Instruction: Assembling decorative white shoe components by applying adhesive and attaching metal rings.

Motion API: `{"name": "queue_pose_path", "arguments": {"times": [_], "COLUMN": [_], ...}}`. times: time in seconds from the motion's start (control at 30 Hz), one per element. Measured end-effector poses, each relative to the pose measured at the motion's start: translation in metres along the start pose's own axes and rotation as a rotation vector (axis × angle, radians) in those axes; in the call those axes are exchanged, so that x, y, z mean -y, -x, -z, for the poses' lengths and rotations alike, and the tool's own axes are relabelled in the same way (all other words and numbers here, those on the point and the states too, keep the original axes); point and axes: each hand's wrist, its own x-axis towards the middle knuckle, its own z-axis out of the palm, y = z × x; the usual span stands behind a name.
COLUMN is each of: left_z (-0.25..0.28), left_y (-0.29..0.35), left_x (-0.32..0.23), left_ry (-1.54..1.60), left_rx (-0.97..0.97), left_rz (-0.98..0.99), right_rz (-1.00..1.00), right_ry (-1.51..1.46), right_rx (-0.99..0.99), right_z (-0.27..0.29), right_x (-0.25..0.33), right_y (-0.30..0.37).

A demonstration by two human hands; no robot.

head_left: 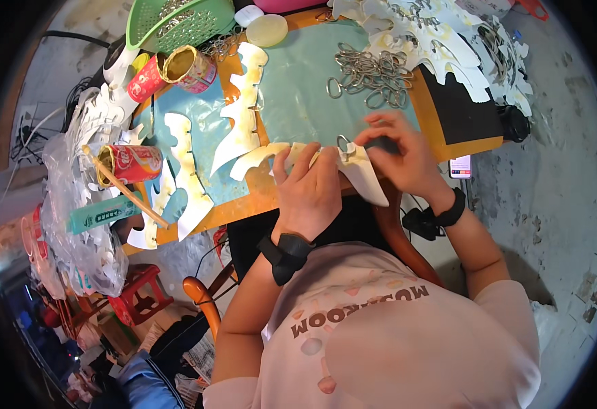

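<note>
A long white cut piece (366, 180) with scalloped tabs and yellowish smears lies along the near edge of the table. My left hand (310, 187) rests over its middle, fingers bent down onto it and the thumb hidden. A metal ring (342, 144) stands at one of its tabs, between my two hands. Just right of that ring is my right hand (404, 153), its fingers curled and apart, with the thumb close to the piece. Similar white pieces lie to the left, one long (239, 112) and one shorter (188, 180).
Loose metal rings (373, 73) form a pile beyond my hands. More white pieces (424, 37) are heaped at the far right. Cans (189, 68), a red can (138, 163) with a stick (117, 180) across it, and a green basket (179, 27) stand at the left.
</note>
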Motion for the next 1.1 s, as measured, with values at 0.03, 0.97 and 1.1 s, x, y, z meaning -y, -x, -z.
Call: {"name": "queue_pose_path", "arguments": {"times": [0.03, 0.97, 1.1], "left_z": [0.000, 0.008, 0.006], "left_y": [0.000, -0.024, -0.022], "left_x": [0.000, 0.010, 0.019], "left_ry": [0.009, 0.112, 0.054], "left_rx": [0.010, 0.085, 0.124], "left_rz": [-0.006, -0.082, -0.155], "right_rz": [-0.041, 0.125, 0.173], "right_ry": [-0.152, 0.291, 0.322], "right_rx": [-0.099, 0.034, 0.050], "right_z": [-0.003, -0.008, -0.006], "right_x": [0.002, 0.008, 0.006], "right_y": [0.002, -0.003, -0.006]}}
